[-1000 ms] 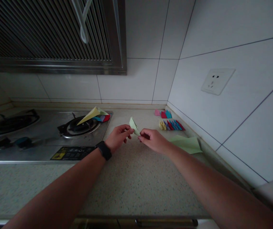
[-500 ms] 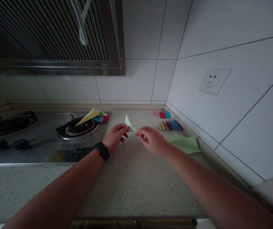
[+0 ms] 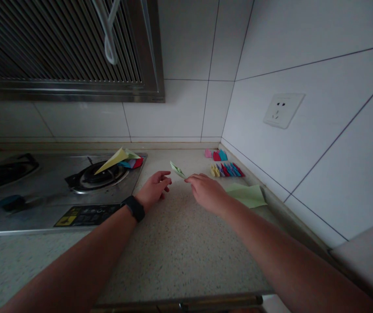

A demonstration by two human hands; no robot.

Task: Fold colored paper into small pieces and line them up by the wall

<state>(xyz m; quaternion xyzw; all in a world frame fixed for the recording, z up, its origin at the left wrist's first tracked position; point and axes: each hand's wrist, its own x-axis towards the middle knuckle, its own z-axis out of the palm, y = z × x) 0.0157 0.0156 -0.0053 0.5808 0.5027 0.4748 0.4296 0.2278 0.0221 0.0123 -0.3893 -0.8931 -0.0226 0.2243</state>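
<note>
A small piece of folded pale green paper (image 3: 177, 170) is pinched at its right end by my right hand (image 3: 206, 190), above the countertop (image 3: 179, 243). My left hand (image 3: 155, 188) is just to its left, fingers apart and holding nothing; a dark watch is on that wrist. Beyond my right hand, near the wall, several small folded paper pieces (image 3: 227, 170) in yellow, purple, red and blue stand in a row. Behind them are pink, red and blue folded pieces (image 3: 216, 154). A flat pale green sheet (image 3: 246, 195) lies partly behind my right forearm.
On the left, a gas stove (image 3: 47, 184) is set into the counter. Yellow, blue and red papers (image 3: 114, 160) rest over its right burner. A range hood (image 3: 75, 89) hangs above, with a white looped cord (image 3: 109, 43). A wall socket (image 3: 284, 110) is on the right.
My left hand has let go of the folded green paper and drawn a little left, its fingers opening. The paper has turned in my right hand and now looks narrower. The view has shifted slightly right.
</note>
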